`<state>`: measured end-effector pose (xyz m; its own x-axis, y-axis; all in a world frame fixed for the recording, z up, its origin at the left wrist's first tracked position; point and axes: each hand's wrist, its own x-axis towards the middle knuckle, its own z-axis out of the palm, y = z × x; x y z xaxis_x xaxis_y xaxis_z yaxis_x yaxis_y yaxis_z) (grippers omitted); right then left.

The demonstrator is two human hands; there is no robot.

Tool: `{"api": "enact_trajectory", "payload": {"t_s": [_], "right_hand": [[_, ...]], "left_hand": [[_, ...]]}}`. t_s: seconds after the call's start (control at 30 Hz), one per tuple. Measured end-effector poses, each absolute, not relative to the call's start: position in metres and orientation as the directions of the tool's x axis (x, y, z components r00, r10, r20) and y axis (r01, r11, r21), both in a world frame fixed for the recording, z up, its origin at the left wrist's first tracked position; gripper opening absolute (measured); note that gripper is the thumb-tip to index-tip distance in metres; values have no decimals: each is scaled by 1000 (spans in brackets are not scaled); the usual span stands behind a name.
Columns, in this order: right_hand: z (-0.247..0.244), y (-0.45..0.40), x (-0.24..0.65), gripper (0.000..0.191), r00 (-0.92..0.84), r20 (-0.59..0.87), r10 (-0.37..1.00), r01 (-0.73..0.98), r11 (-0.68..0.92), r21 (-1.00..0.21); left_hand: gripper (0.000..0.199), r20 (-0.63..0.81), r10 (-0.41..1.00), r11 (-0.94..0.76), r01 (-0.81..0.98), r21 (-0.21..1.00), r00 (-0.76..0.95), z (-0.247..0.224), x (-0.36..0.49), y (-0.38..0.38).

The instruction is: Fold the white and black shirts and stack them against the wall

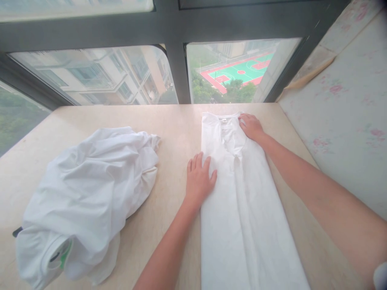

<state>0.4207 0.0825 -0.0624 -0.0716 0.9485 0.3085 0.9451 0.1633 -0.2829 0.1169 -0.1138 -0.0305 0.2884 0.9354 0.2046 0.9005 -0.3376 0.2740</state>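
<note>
A long white garment [223, 201], with a neckline, a label and a front placket, lies face up with its sides folded into a narrow strip. My left hand [200, 177] rests at its left edge, open, fingers spread and thumb on the cloth. At the garment's top right corner, beside the neckline, my right hand [251, 126] has its fingers bent close together on the fabric; it seems to pinch the corner. The lower end of the garment runs out of view.
A loose heap of white clothing [90, 181] lies on the left of the pale tabletop [178, 141], a small dark thing poking out at its left edge. Dark window frames [173, 28] border the far side. A wall with floral paper [341, 117] stands to the right.
</note>
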Motion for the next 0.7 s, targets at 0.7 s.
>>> {"api": "enact_trajectory", "payload": {"t_s": [0.7], "right_hand": [[-53, 81, 415, 52, -57, 204, 977, 947, 117, -300]], "left_hand": [[19, -116, 956, -221, 920, 324, 271, 8, 239, -22]]}}
